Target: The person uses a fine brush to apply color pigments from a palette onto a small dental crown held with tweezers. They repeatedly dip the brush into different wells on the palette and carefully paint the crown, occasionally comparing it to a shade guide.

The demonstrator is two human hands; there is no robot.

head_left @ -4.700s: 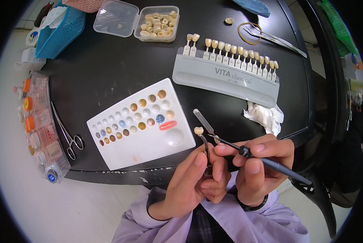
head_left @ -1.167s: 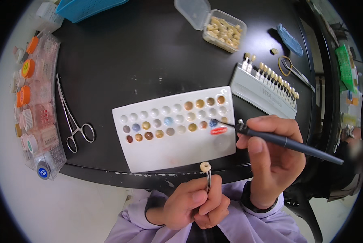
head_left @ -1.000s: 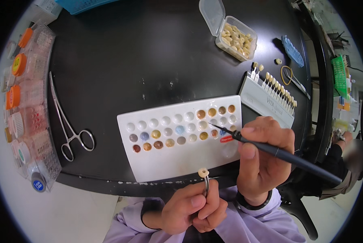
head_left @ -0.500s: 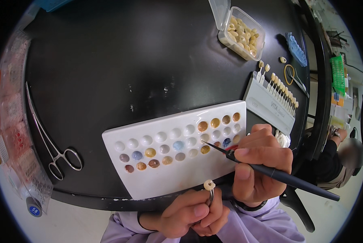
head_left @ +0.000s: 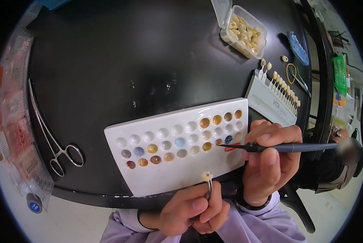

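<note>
My left hand (head_left: 191,210) is closed around slim metal forceps (head_left: 210,189). At their tip sits a small cream-coloured dental crown (head_left: 206,175), just past the near edge of a white mixing palette (head_left: 175,178). Pinched in my right hand (head_left: 272,162) is a fine-tipped brush (head_left: 291,147) with a dark handle, held nearly level. Its point hovers at or touches the amber well (head_left: 207,146) in the palette's front row; I cannot tell which. Brown, yellow, blue, grey and pale pastes fill many wells.
Scissor-handled metal forceps (head_left: 60,152) lie at left beside clear packs (head_left: 17,121) of pink pieces. At right stand a tooth shade guide (head_left: 268,101), an open box (head_left: 246,46) of tooth pieces, a blue moulded piece (head_left: 298,48) and a rubber band (head_left: 290,73). Another person (head_left: 331,166) sits far right.
The brush has swung from a slant to nearly level, its tip shifting right and toward me to the amber well. The crown in the left hand's forceps has risen slightly, away from me.
</note>
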